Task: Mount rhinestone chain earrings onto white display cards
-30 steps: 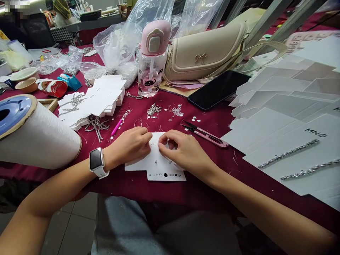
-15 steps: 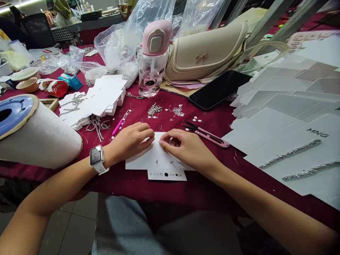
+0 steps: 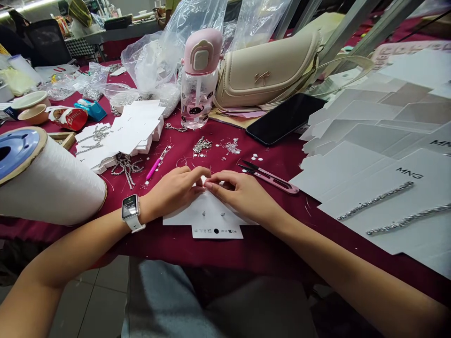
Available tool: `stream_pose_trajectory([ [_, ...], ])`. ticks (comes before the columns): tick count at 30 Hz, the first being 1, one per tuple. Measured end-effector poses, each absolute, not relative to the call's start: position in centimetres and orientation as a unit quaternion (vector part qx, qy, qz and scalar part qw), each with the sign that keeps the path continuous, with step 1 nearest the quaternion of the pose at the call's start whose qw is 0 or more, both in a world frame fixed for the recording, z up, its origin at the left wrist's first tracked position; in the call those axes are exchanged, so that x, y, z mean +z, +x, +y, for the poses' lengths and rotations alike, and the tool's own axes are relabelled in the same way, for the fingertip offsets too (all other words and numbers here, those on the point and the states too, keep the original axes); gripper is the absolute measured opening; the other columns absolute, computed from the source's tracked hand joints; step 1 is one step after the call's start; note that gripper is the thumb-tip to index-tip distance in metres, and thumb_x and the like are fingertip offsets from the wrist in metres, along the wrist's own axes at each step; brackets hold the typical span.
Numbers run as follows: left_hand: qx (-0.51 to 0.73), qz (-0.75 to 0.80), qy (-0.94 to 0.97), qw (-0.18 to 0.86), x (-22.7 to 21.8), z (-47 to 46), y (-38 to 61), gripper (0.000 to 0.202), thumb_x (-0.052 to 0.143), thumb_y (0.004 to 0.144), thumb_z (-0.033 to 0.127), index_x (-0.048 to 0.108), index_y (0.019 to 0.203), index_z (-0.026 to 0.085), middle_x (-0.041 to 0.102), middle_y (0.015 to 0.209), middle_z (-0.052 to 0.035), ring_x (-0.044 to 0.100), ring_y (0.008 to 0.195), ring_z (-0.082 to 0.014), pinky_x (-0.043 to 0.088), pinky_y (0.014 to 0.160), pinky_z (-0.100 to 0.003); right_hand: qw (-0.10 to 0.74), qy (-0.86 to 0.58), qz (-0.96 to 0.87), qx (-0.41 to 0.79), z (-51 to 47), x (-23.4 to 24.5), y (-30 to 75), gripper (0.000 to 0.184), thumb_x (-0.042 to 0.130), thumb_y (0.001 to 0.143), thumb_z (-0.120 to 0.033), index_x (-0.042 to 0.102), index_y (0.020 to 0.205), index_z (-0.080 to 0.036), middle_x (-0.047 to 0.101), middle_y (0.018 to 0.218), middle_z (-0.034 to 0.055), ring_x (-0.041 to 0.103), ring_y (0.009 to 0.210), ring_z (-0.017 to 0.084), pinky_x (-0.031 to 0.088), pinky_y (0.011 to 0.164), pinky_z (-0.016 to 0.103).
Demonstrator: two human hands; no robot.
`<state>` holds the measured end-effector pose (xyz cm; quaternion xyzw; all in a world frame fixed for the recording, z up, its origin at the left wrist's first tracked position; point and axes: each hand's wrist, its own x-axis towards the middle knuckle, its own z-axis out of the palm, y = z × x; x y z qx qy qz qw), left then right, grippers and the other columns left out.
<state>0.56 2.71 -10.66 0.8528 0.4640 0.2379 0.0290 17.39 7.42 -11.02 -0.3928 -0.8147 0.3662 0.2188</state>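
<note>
1. Maroon-covered table [image 3: 268, 239] carried one black phone [image 3: 285, 118], well beyond the fingers.
2. Left hand [image 3: 172, 190] and right hand [image 3: 239, 192], two in all, met over one white printed card [image 3: 207, 213], its upper edge pinched between their clenched fingers [image 3: 199, 174].
3. One pair of pink thread snips [image 3: 271, 180] lay just right of the fingers, and one pink-handled pick [image 3: 157, 164] lay left of them.
4. Two small studs [image 3: 204, 213] sat on the card below the fingers.
</note>
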Motion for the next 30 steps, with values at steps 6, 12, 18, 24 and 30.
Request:
stream_pose_trajectory([
  [6, 0.267, 0.479, 0.835, 0.049, -10.72, 2.72, 0.58, 0.027, 0.058, 0.077, 0.021, 0.043, 0.099, 0.016, 0.063, 0.077, 0.0003, 0.056, 0.071, -0.0121, 0.042, 0.066, -0.024, 0.234, -0.392, -0.808, 0.373, 7.36, -11.05, 17.33, 0.019, 0.052, 0.076, -0.031, 0.066, 0.081, -0.019, 0.065, 0.075, 0.0006, 0.052, 0.062, 0.011, 0.038, 0.058, 0.024],
  [12, 0.324, 0.542, 0.753, 0.185, -10.81, 2.56, 0.90, 0.029, 0.059, 0.074, 0.018, 0.044, 0.099, 0.017, 0.063, 0.073, 0.0029, 0.052, 0.059, -0.0066, 0.040, 0.057, -0.018, 0.252, -0.383, -0.794, 0.399, 7.34, -11.36, 17.44, 0.021, 0.054, 0.075, -0.032, 0.068, 0.080, -0.018, 0.066, 0.077, 0.0016, 0.051, 0.061, 0.011, 0.038, 0.056, 0.023],
  [18, 0.335, 0.548, 0.726, 0.246, -10.97, 2.71, 0.80, 0.025, 0.056, 0.074, 0.018, 0.047, 0.097, 0.015, 0.061, 0.072, 0.0019, 0.043, 0.053, -0.0045, 0.036, 0.051, -0.017, 0.224, -0.381, -0.815, 0.375, 7.40, -10.96, 17.43, 0.019, 0.053, 0.074, -0.029, 0.067, 0.083, -0.019, 0.066, 0.080, 0.0016, 0.050, 0.060, 0.011, 0.037, 0.055, 0.024],
  [24, 0.331, 0.543, 0.730, 0.253, -10.72, 2.63, 1.00, 0.024, 0.053, 0.074, 0.016, 0.046, 0.096, 0.015, 0.058, 0.072, 0.0019, 0.045, 0.056, -0.0049, 0.038, 0.054, -0.017, 0.212, -0.388, -0.822, 0.359, 7.23, -10.80, 17.27, 0.017, 0.051, 0.075, -0.027, 0.065, 0.079, -0.018, 0.062, 0.074, 0.0007, 0.049, 0.060, 0.010, 0.035, 0.055, 0.023],
  [30, 0.310, 0.530, 0.758, 0.218, -10.61, 2.58, 0.86, 0.023, 0.052, 0.072, 0.013, 0.045, 0.094, 0.016, 0.057, 0.075, 0.0021, 0.047, 0.061, -0.0059, 0.039, 0.057, -0.019, 0.217, -0.392, -0.821, 0.352, 7.18, -10.74, 17.03, 0.016, 0.050, 0.075, -0.023, 0.064, 0.081, -0.018, 0.062, 0.074, 0.0003, 0.049, 0.058, 0.010, 0.036, 0.055, 0.023],
])
